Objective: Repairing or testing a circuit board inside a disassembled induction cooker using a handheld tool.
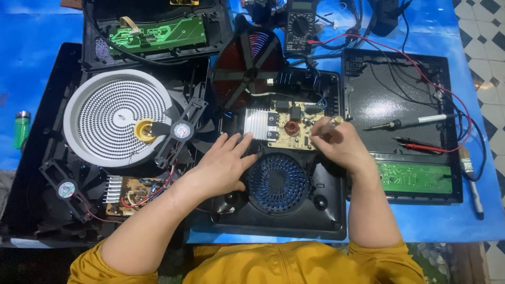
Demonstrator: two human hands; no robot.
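Observation:
An opened black induction cooker base [326, 210] lies in front of me, with a tan circuit board [288, 128], a silver heat sink [256, 123] and a round blue fan [277, 182] inside. My left hand [223, 163] rests flat on the base, fingers spread, fingertips near the heat sink. Above the board's right edge, my right hand [342, 144] grips a thin tool with a pale handle [330, 125], its tip pointing at the board. A red copper coil disc [247, 60] is tilted up behind the board.
A white round heating element [100, 118] and loose fans sit in another opened cooker at left. A multimeter [300, 23] stands at the back. A soldering iron [410, 122], red and black probes [423, 145] and a green board [415, 178] lie on the right. A green lighter [21, 128] lies far left.

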